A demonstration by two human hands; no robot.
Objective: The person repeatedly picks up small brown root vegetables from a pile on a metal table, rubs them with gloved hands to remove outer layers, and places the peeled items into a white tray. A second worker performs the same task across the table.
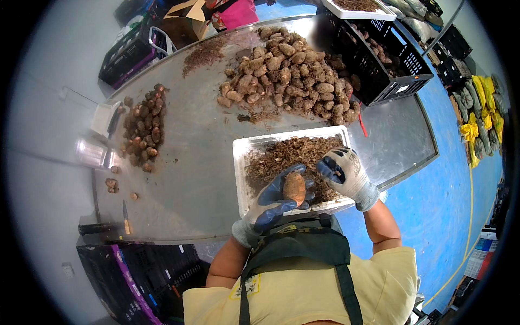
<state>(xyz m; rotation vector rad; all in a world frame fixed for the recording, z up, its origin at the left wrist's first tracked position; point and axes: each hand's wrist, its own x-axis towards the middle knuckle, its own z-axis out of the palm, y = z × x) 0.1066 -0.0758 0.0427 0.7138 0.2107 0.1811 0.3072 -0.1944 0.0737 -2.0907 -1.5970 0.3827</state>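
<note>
An oval, brown taro corm with a fairly bare skin rests in my left hand, which wears a grey and blue coated work glove. My right hand, gloved the same way, is just right of the corm and apart from it. Its fingers are curled, and a small brown scrap shows against them; whether they grip anything is unclear. Both hands are over a white foam tray of loose brown root fibres and husk.
A large heap of hairy taro corms covers the metal table's far side. Beside it stands a black plastic crate of corms. Trimmed corms form a smaller pile at left. A wooden-handled knife lies near the front left edge.
</note>
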